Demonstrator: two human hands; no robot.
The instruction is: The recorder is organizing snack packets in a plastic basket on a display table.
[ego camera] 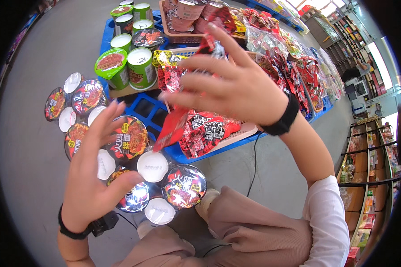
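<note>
My right hand [220,88], blurred by motion, is over a basket of red snack packets on a blue plastic pallet. A red packet [172,128] hangs below its spread fingers, and another red piece shows beyond the index finger; whether the hand grips either cannot be told. Red packets with black-and-white print [209,131] lie at the near end of the pink basket [239,135]. My left hand [90,170] is raised with fingers apart and holds nothing. Beneath it are film-wrapped instant noodle bowls [127,138], some showing printed lids, others white bases.
Green noodle tubs [142,68] stand on the blue pallet [183,155] at the upper left. A crate of pink cups [178,35] is behind. Stocked shelves [361,167] line the right side, and a person [362,68] is far off. A black cable [254,163] crosses the floor.
</note>
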